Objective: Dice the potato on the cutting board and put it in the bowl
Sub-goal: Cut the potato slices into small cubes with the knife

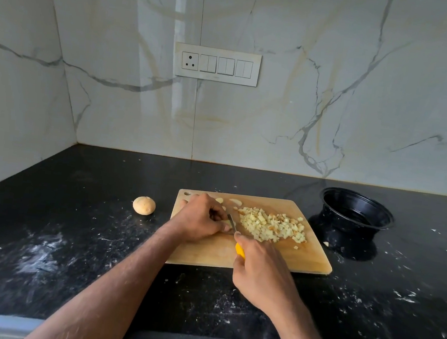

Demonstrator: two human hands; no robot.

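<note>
A: What is hard to see at the board (284, 261)?

B: The potato piece (228, 223) under the knife. The left hand (200, 218) curls over it at the board's left half, fingers bent down onto it, so only a pale sliver shows beside the fingertips. Its shape and how much is left cannot be told.

A: And the knife (234, 229)?

B: Mostly covered. The right hand (260, 270) is wrapped round the yellow handle at the board's near edge, with the forefinger laid along the top. Just a short stretch of blade shows, slanting away from the camera and down against the held piece.

A: The cut potato?

B: A heap of dice (273, 225) lies on the board's right half, just right of the blade. The cubes are small, pale yellow-white, some with brownish faces. A few stray bits sit at the heap's near edge, and two pale slices (234, 201) rest by the board's far edge.

A: Beyond the board?

B: A black bowl (357, 211) stands on the counter (72, 236) right of the board, tilted toward the camera; its dark inside is hard to read. A whole potato (144, 205), brown-skinned, sits on the counter left of the board. Both forearms are cut off by the bottom edge.
</note>
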